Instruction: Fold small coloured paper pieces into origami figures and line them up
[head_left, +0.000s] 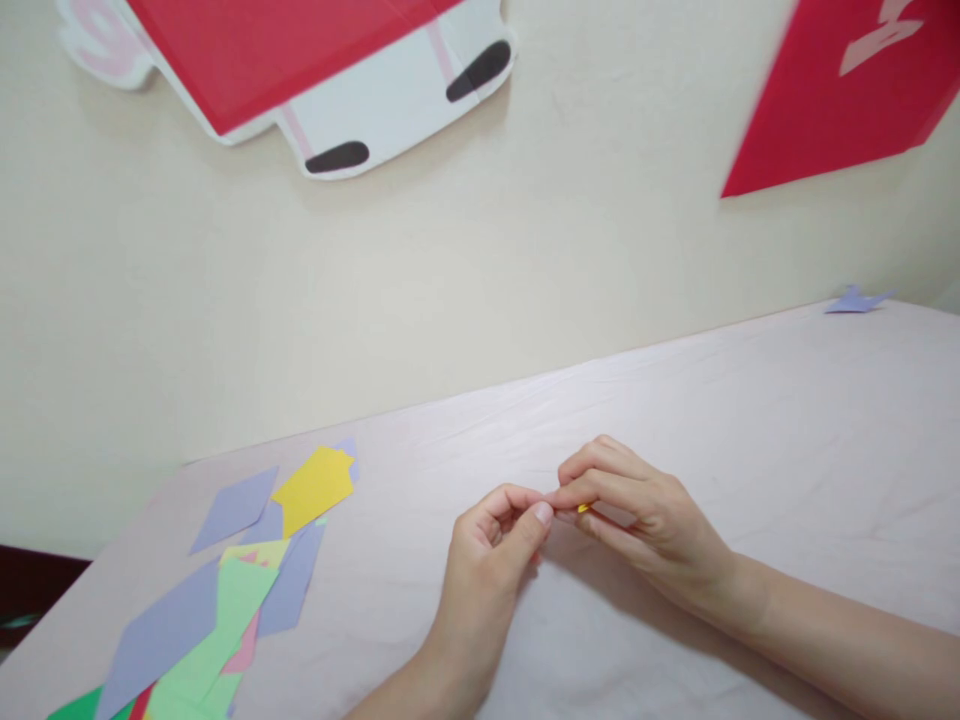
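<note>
Forearms enter from the bottom edge, right of the pile [225, 600], and meet over the table [750, 430]. Left hand [491, 545]: fingers curled, thumb and forefinger pressed together at the tips, which touch the fingertips of the right hand [645, 515]. Right hand: fingers held close together and slightly bent, thumb and forefinger pinching a small yellow scrap [583, 509]. Only a sliver of the scrap shows below the right forefinger; the rest is hidden. Whether the left fingertips also grip the scrap cannot be told. Scrap position: just above the table surface, well right of the pile, between the two hands. Pile: loose flat paper pieces in purple, green, pink and yellow, overlapping, at the left near corner of the table. A yellow sheet [313, 488] lies on the far end of the pile. A purple shape [855, 300] lies at the far edge of the table, far right of the pile. Wall [450, 280] behind the pile: cream, carrying a white cutout [397, 100] partly covered by a red sheet [277, 50], and a second red panel [847, 100] to the right.
</note>
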